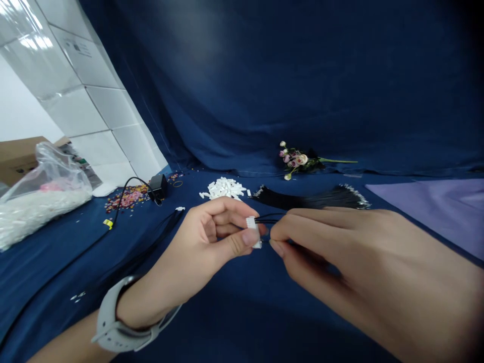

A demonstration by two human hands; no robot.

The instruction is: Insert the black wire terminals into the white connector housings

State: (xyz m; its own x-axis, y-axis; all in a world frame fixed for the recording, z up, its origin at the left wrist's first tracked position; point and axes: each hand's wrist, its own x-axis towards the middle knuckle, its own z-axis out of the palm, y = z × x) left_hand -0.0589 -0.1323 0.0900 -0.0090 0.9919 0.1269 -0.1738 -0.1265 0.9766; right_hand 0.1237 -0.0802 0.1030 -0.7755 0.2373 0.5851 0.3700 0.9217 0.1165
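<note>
Between the thumb and fingers of my left hand (212, 234) is a small white connector housing (250, 222), held upright. Thin black wires (269, 218) run out of its right side toward my right hand (333, 252). The thumb and index finger of that hand pinch a black wire close to the housing; its tip is mostly hidden by the fingers. Behind my hands lies a pile of white connector housings (225, 188). A bundle of black wires (302, 197) with metal terminals at both ends rests behind my right hand.
On the left are a clear plastic bag (45, 196) of white pieces, a black power adapter (158, 187) with its cable, and scattered colourful bits (130, 197). More black wires (151, 239) lie left of my hand. Artificial flowers (298, 160) and a purple cloth (434, 206) are farther right.
</note>
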